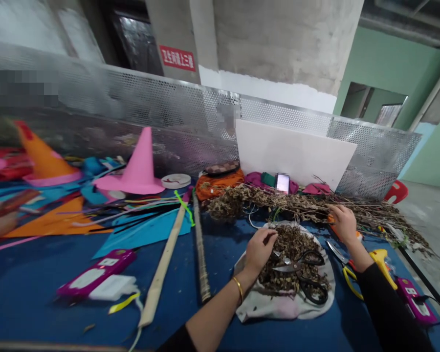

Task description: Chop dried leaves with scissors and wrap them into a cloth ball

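My left hand (259,250), with a gold bangle at the wrist, is over the left part of a heap of crumbled dried leaves (289,244). Its fingertips are pinched together; what is between them is too small to make out. The leaves lie on a white cloth (278,308), with black-handled scissors (304,271) on top. At the far side, my right hand (343,224) is closed at the edge of a pile of dried plant stalks (297,203), fingertips pinching at a stalk. Beside its forearm lie yellow-handled scissors (348,278).
A yellow glue gun (383,269) and purple power strip (414,300) sit at right. Wooden stick (165,269), round pole (201,249) and another power strip (99,274) lie left. Pink felt hat (139,166) stands behind. A lit phone (282,183) leans far back. Another person's blurred hand (0,222) shows left.
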Demonstrator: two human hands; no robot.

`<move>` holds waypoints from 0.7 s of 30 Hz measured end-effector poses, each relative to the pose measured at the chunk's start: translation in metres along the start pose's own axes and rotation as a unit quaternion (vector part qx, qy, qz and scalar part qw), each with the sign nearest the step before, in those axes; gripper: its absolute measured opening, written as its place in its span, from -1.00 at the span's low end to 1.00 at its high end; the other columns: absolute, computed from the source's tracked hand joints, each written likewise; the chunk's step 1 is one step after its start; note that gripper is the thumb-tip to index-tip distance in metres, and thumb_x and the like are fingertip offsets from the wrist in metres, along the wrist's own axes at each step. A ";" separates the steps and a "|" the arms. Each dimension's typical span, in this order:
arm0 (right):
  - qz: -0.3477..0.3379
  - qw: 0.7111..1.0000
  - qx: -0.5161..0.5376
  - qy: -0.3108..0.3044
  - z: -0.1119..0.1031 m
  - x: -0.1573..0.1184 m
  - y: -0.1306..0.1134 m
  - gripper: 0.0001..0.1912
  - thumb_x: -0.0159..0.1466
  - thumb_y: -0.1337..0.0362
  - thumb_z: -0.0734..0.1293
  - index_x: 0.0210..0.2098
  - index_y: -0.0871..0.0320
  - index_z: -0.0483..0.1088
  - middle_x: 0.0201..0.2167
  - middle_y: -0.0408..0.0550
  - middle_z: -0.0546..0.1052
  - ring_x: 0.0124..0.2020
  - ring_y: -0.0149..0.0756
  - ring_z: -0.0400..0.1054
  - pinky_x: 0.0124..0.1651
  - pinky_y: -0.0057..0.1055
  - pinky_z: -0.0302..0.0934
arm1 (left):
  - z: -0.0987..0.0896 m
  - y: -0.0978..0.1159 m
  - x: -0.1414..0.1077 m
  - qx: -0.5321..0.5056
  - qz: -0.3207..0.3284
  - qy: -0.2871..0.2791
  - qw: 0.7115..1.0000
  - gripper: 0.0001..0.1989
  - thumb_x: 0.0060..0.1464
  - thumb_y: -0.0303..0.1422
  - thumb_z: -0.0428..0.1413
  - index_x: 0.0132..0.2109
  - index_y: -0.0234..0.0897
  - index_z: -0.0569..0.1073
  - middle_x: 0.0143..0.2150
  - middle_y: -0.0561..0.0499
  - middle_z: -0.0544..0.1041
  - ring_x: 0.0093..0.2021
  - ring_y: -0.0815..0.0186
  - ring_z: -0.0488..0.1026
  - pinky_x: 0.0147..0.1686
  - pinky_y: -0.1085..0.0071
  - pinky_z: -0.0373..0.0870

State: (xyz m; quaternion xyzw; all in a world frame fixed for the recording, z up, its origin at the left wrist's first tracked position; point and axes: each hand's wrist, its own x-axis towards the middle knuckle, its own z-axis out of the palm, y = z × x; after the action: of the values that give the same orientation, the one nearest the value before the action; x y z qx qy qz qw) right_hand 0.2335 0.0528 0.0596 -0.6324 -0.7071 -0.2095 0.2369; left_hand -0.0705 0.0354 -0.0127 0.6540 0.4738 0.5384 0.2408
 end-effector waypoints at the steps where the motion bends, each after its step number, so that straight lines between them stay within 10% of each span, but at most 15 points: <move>1: -0.006 1.000 0.003 0.012 -0.003 -0.003 0.000 -0.68 0.37 0.28 0.10 -0.03 0.13 0.42 -0.16 -0.02 0.49 -0.10 -0.29 0.31 0.00 -0.39 0.04 | 0.000 0.000 0.002 -0.038 -0.025 0.006 0.999 -0.84 0.02 -0.25 0.11 -0.34 -0.20 0.54 -0.25 -0.04 0.55 -0.16 0.21 0.44 -0.04 0.28 0.32; 10: -0.039 0.996 0.006 0.079 -0.027 -0.043 -0.005 -0.69 0.35 0.33 0.12 -0.06 0.09 0.45 -0.17 -0.04 0.51 -0.12 -0.29 0.34 0.05 -0.33 0.06 | 0.011 0.032 0.039 -0.419 -0.323 -0.036 0.848 -0.64 -0.12 -0.09 0.26 -0.35 -0.33 0.47 -0.41 0.00 0.54 -0.38 0.36 0.50 -0.33 0.44 0.42; 21: -0.135 0.965 -0.015 0.223 -0.040 -0.081 0.003 -0.69 0.31 0.47 0.18 -0.06 0.11 0.45 -0.21 -0.04 0.54 -0.09 -0.32 0.36 0.12 -0.32 0.07 | 0.025 0.060 0.037 -0.492 -0.388 0.002 0.779 -0.89 -0.04 -0.45 0.23 -0.34 -0.34 0.44 -0.53 0.06 0.52 -0.52 0.33 0.52 -0.46 0.43 0.49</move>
State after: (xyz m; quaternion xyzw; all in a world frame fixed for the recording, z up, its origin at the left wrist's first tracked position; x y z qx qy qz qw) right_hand 0.2460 -0.0352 0.0427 -0.4715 -0.7119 -0.3864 0.3487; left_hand -0.0268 0.0473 0.0467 0.2064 0.3590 0.5603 0.7173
